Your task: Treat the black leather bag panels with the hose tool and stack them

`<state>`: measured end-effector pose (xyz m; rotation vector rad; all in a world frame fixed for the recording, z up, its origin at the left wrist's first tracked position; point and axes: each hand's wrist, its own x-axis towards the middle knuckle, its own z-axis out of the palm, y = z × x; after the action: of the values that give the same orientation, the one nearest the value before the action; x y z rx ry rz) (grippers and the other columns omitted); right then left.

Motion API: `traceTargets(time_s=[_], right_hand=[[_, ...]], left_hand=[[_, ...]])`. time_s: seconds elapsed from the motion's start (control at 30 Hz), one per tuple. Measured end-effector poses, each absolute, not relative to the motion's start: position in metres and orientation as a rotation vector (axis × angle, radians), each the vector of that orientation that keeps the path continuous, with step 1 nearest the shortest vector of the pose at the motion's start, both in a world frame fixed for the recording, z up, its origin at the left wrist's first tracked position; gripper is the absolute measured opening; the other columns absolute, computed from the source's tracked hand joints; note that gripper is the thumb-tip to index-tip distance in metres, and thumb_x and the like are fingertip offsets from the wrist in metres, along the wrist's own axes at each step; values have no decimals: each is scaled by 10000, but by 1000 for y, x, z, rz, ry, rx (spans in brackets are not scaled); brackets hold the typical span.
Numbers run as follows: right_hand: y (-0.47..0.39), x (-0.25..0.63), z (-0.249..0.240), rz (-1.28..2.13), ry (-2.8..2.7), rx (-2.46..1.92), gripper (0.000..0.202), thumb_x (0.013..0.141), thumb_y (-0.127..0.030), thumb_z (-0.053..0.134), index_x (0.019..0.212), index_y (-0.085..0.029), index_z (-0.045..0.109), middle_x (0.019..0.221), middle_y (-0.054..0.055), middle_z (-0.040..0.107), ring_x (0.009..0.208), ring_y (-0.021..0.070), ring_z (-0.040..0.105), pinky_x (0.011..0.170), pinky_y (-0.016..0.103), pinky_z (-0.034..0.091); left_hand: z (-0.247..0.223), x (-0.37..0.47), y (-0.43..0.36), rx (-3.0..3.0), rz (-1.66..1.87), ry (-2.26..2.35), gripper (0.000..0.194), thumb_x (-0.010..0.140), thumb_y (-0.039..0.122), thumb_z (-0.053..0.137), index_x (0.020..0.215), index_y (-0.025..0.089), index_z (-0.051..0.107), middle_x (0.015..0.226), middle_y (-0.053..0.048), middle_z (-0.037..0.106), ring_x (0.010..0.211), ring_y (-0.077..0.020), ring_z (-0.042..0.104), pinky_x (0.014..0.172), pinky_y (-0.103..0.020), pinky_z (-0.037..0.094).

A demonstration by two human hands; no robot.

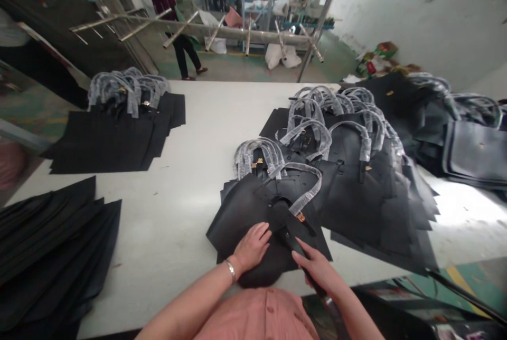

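Note:
My left hand lies on a black leather-like bag panel, fingers stretched out over its surface. My right hand is closed around a long black strap-like piece. The upper end of this piece, with a small round spot on it, rests against the panel. Its lower part runs back under my forearm, where a shiny band shows; I cannot tell its exact kind. Just above my hands, a plastic-wrapped bag handle arches over the panel near a gold-coloured metal fitting.
On the white table, black bag panels with wrapped handles overlap at right. Another such stack lies at far left, above fanned black sheets. A metal rack stands beyond the table; people are in the background.

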<state>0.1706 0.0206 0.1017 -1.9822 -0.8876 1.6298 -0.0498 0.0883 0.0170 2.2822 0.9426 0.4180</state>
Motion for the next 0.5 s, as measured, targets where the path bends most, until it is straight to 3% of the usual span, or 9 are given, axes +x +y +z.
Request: traceTargets(time_s=[0.27,0.5], right_hand=[[66,153,97,1675,-961,-1977,632,872,-442,532,1446,-206,411,607,-52,565,345,102,508,344,218,379],[116,134,92,1630,-1068,-1978,560,865,-423,578,1385,-244,473,588,-61,573,337,91,518,350,198,379]], left_hand=[[14,-50,88,2355,466,957,374,905,193,502,1277,161,535,1379,-159,497,1326,-280,417,1122,-471,340],[6,-48,86,2545,461,974,365,908,236,500,1260,143,530,1372,-137,507,1297,-279,448,1102,-456,374]])
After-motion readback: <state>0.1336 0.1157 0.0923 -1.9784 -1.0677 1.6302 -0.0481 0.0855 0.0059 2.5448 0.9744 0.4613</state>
